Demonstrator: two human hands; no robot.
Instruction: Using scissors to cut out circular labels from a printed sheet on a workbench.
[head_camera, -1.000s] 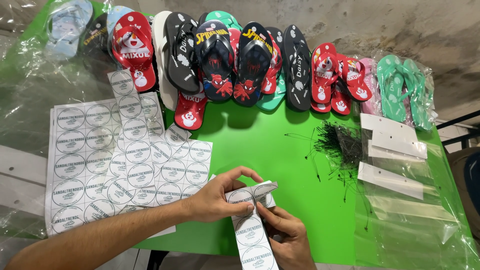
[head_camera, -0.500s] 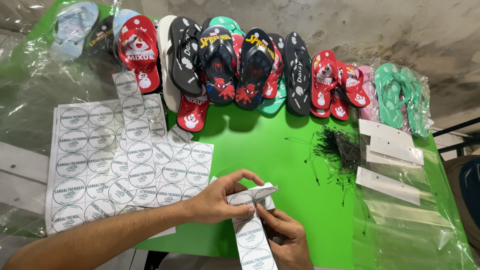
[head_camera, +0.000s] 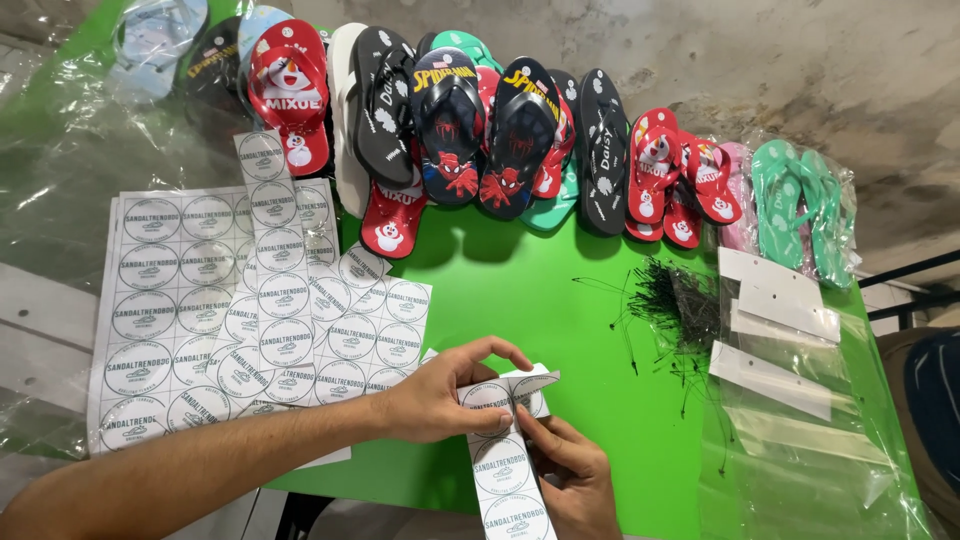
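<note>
Both hands work a narrow white strip of round stickers (head_camera: 508, 470) at the near edge of the green table (head_camera: 560, 330). My left hand (head_camera: 440, 395) pinches the strip's folded top end between thumb and fingers. From below, my right hand (head_camera: 570, 470) holds the strip's right side, its fingers partly behind the paper. The strip runs down out of view at the bottom.
Sheets of round stickers (head_camera: 200, 300) lie at the left. A row of children's flip-flops (head_camera: 480, 130) lines the far edge. Black plastic tag pins (head_camera: 680, 305) and clear bags with white headers (head_camera: 780, 320) sit at the right. Clear plastic film (head_camera: 70, 150) covers the left side.
The hands stay at the strip's top end with almost no shift. The view has tilted slightly, moving the flip-flops a little lower in the frame.
</note>
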